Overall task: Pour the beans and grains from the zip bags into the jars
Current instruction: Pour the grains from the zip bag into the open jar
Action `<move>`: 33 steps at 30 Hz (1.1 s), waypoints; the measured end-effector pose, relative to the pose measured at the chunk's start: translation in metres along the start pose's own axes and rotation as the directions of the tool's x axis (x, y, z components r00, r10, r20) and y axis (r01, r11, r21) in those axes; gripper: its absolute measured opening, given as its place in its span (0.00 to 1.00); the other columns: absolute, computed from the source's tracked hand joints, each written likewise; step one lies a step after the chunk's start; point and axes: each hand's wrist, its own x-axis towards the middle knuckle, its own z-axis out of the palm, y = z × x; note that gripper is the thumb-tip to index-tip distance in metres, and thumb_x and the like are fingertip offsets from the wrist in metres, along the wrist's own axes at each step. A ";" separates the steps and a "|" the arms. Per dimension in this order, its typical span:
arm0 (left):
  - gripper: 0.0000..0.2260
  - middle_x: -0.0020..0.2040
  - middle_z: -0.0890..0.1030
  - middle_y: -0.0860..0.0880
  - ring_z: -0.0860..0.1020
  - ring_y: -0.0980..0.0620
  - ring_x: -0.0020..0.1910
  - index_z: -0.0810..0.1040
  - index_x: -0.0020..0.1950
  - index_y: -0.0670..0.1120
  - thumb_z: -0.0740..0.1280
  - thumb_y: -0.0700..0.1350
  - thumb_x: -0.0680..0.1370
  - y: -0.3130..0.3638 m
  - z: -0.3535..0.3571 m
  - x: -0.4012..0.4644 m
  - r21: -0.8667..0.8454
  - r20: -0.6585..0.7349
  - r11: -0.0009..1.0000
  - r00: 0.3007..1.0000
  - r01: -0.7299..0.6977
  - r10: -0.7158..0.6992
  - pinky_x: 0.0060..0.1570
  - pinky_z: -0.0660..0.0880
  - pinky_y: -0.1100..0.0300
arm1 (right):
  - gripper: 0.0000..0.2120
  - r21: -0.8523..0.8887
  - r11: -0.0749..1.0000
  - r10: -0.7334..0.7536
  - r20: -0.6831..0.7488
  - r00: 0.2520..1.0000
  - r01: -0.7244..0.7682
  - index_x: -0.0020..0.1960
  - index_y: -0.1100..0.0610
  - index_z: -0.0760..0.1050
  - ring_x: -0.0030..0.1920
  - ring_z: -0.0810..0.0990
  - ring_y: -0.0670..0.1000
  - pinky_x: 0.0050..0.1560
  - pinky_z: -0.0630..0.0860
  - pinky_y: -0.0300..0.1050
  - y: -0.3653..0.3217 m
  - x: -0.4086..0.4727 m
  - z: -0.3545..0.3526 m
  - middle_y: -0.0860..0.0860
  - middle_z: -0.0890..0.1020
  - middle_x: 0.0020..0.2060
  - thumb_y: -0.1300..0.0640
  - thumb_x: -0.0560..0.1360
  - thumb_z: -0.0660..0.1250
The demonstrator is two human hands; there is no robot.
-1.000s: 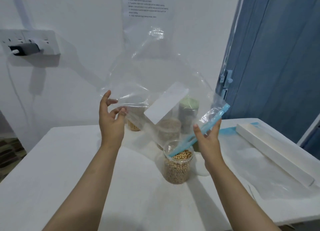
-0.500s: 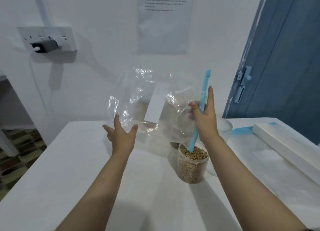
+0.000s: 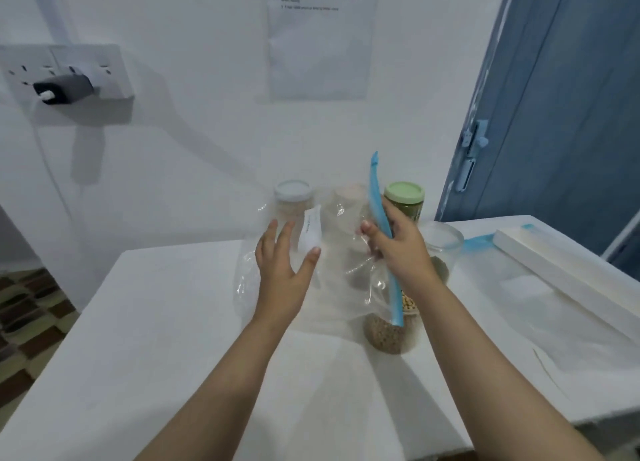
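**Empty zip bag held over the bean jar**

We hold a clear zip bag [image 3: 332, 273] above the white table [image 3: 173, 339], its blue zip strip [image 3: 381, 225] running nearly upright from twelve o'clock down to six. Our right hand [image 3: 398, 249] is closed around that strip, pinching the bag. Our left hand [image 3: 280, 273], at nine o'clock of the bag, is spread wide with its fingers apart against the plastic, gripping nothing. The strip's lower end reaches an open jar of beans [image 3: 389, 332] at five o'clock. Behind the bag stand a white-lidded jar [image 3: 292, 197] at eleven and a green-lidded jar [image 3: 405, 201] at one. An empty clear container [image 3: 446, 242] sits at three.
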 end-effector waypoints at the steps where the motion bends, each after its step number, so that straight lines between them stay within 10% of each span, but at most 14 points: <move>1: 0.26 0.79 0.53 0.59 0.46 0.61 0.78 0.62 0.76 0.60 0.66 0.53 0.80 0.002 0.001 0.004 -0.008 0.020 1.000 1.000 -0.017 0.017 0.77 0.54 0.52 | 0.18 -0.004 1.000 0.000 0.017 1.000 0.000 0.70 0.56 0.73 0.32 0.73 0.47 0.34 0.73 0.43 -0.003 0.001 -0.002 0.49 0.82 0.40 0.61 0.81 0.66; 12: 0.35 0.81 0.52 0.49 0.48 0.49 0.80 0.51 0.81 0.53 0.64 0.59 0.79 -0.033 0.001 0.042 0.151 -0.002 0.968 0.979 0.201 -0.203 0.76 0.50 0.44 | 0.24 0.000 0.997 -0.075 0.036 0.997 0.075 0.74 0.50 0.68 0.33 0.72 0.44 0.37 0.73 0.38 -0.019 -0.014 -0.024 0.48 0.82 0.40 0.64 0.80 0.65; 17: 0.26 0.65 0.76 0.57 0.68 0.48 0.70 0.62 0.77 0.54 0.63 0.57 0.81 -0.056 0.005 0.037 0.275 0.008 0.945 0.982 0.178 -0.188 0.74 0.47 0.43 | 0.25 -0.032 0.994 -0.106 -0.037 0.994 0.105 0.76 0.49 0.67 0.36 0.71 0.46 0.38 0.74 0.39 -0.011 -0.021 -0.028 0.49 0.82 0.41 0.62 0.81 0.65; 24: 0.38 0.76 0.65 0.45 0.66 0.42 0.73 0.55 0.80 0.51 0.65 0.64 0.76 -0.085 0.018 0.027 0.315 -0.071 0.829 0.882 0.462 -0.465 0.69 0.60 0.40 | 0.24 -0.093 0.986 -0.140 -0.033 0.990 0.137 0.68 0.34 0.67 0.38 0.74 0.42 0.42 0.74 0.36 -0.008 -0.011 -0.046 0.42 0.82 0.40 0.60 0.82 0.65; 33: 0.27 0.57 0.75 0.51 0.76 0.46 0.56 0.62 0.77 0.52 0.68 0.51 0.79 -0.080 0.023 0.023 0.190 -0.249 0.931 0.932 0.312 -0.262 0.59 0.74 0.44 | 0.25 -0.190 0.970 -0.161 -0.018 0.987 0.155 0.76 0.48 0.67 0.53 0.81 0.39 0.61 0.76 0.39 -0.007 0.003 -0.055 0.36 0.83 0.50 0.61 0.81 0.66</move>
